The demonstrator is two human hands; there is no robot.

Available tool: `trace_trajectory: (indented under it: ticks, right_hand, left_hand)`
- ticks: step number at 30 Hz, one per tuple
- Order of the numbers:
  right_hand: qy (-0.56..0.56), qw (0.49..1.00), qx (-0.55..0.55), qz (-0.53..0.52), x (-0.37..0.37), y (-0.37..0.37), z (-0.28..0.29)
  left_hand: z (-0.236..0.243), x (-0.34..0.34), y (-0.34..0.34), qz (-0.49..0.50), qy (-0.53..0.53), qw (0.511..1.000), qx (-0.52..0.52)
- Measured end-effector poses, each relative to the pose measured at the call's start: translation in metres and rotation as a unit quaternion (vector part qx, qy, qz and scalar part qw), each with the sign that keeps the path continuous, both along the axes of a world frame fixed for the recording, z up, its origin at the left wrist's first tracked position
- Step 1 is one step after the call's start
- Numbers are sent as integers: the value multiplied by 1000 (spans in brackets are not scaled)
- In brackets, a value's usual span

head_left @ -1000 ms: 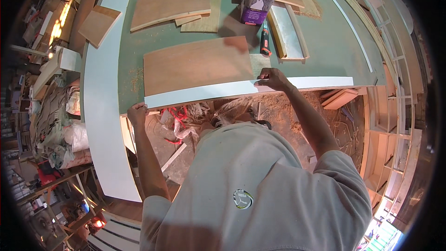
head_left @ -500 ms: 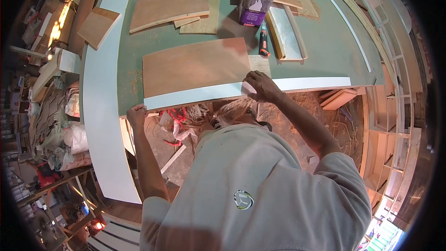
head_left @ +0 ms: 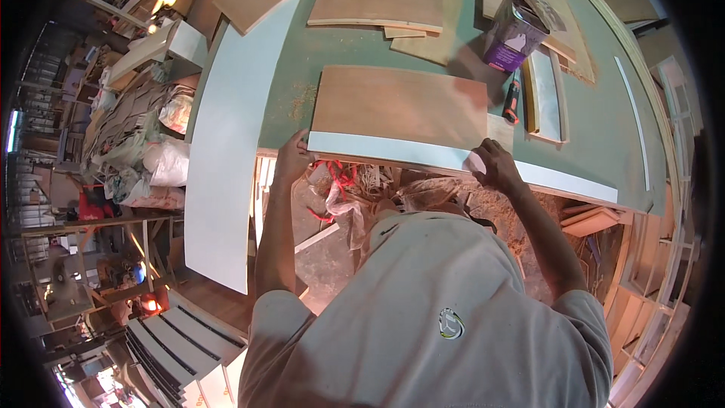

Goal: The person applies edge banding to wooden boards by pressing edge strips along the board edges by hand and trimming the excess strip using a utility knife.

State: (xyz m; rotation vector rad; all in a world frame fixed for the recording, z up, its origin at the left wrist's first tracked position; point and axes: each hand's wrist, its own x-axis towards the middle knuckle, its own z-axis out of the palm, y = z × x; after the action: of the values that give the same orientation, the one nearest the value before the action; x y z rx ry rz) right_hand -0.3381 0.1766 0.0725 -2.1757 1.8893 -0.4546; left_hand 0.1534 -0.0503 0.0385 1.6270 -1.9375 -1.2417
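A long white strip (head_left: 562, 177) runs along the near edge of the green worktop (head_left: 291, 94). My left hand (head_left: 293, 153) has its fingers closed on the strip's left end. My right hand (head_left: 489, 159) grips the strip farther right, fingers bent over it. Behind the strip lies a rectangular plywood board (head_left: 396, 106), with a small pale piece (head_left: 501, 128) partly behind my right hand. An orange-and-black utility knife (head_left: 512, 98) rests beyond, beside a purple-and-grey square tin (head_left: 512, 38).
A long white panel (head_left: 219, 204) runs along the left. Loose boards (head_left: 374, 0) lie at the back, a wooden-edged tray (head_left: 545, 94) right of the knife. Bagged scraps (head_left: 166, 162) are piled far left. Red tangled plastic (head_left: 336, 177) lies on the floor below.
The view has turned, so the worktop and both hands appear farther right. My right hand has shifted a little leftward along the strip; my left stays at its end.
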Motion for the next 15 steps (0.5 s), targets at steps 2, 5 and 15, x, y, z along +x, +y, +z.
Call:
trace_trajectory:
  ticks: [2, 5, 15]
  right_hand:
    - [5, 1000, 3, 22, 1, -5, 9]
    - [15, 998, 19, 52, 2, -13, 10]
    - [48, 992, 85, 75, -6, -26, 5]
  left_hand:
    - [4, -4, 3, -54, -68, 991, -101]
    - [6, 0, 4, -115, -148, 959, -213]
    - [29, -6, -12, -144, -130, 969, -156]
